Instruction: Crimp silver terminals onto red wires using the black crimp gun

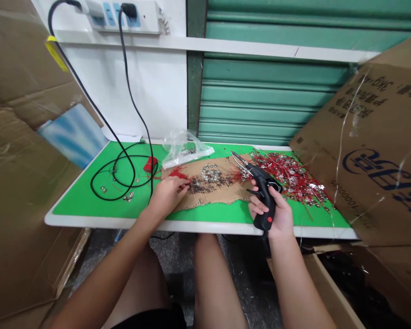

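Observation:
My right hand is wrapped round the grip of a black soldering gun, whose metal tip points up and left over a scorched cardboard sheet. My left hand rests at the sheet's left side, fingers pinched beside a bunch of red wires. What those fingers hold, if anything, is too small to make out. On the cardboard lies a ring of small shiny metal pieces among dark burn marks. To the right spreads a large pile of red wires with metal pieces.
Black cables loop over the green table top and run up to a power strip. A clear plastic bag lies at the back. Large cardboard boxes flank the table. Behind it stands a green shutter.

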`<state>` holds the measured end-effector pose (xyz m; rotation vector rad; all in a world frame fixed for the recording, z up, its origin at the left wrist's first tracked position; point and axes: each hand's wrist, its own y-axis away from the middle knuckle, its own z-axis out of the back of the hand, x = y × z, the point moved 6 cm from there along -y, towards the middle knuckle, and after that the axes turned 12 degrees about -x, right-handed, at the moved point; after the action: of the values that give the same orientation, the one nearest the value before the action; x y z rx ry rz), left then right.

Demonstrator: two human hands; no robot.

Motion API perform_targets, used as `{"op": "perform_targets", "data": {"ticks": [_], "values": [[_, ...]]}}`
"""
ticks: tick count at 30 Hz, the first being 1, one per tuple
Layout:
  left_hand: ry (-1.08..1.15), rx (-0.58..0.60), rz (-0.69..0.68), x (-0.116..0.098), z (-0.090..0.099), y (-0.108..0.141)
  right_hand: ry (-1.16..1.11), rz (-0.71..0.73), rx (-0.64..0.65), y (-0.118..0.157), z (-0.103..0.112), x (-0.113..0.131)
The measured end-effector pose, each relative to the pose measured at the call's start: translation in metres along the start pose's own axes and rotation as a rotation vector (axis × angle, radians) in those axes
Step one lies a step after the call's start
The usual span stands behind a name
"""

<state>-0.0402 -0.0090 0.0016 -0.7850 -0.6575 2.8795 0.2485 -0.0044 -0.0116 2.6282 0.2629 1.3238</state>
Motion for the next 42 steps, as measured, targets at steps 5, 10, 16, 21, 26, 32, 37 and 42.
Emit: {"op": "perform_targets", "data": {"ticks": [5,10,16,21,26,32,37,42], "values": [[0.01,-0.054,0.013,0.002,0.003,-0.003,0.008,0.005,-0.002,0.0,0.0,0.0],[0.035,-0.176,-0.073,0.001,-0.003,0.002,-0.009,-0.003,-0.018,0.001,-0.001,0.0],[0.051,-0.211,-0.118,0.001,-0.006,0.008,0.129,0.019,-0.023,0.001,-0.005,0.001],[0.081,-0.181,-0.087,0.001,-0.006,0.008,0.216,-0.053,-0.057,-0.002,-0.008,-0.003],[0.086,-0.186,-0.066,-0.001,-0.003,0.008,0.411,-0.146,-0.034,-0.004,-0.01,-0.009],[0.072,-0.183,-0.051,-0.003,0.0,0.009,0.573,-0.2,-0.02,-0.004,-0.008,-0.015],[0.086,-0.155,-0.06,-0.003,-0.001,0.009,0.667,-0.199,-0.023,-0.003,-0.01,-0.016],[0.105,-0.156,-0.068,-0.002,-0.001,0.01,0.677,-0.227,-0.015,-0.001,-0.013,-0.017]]}}
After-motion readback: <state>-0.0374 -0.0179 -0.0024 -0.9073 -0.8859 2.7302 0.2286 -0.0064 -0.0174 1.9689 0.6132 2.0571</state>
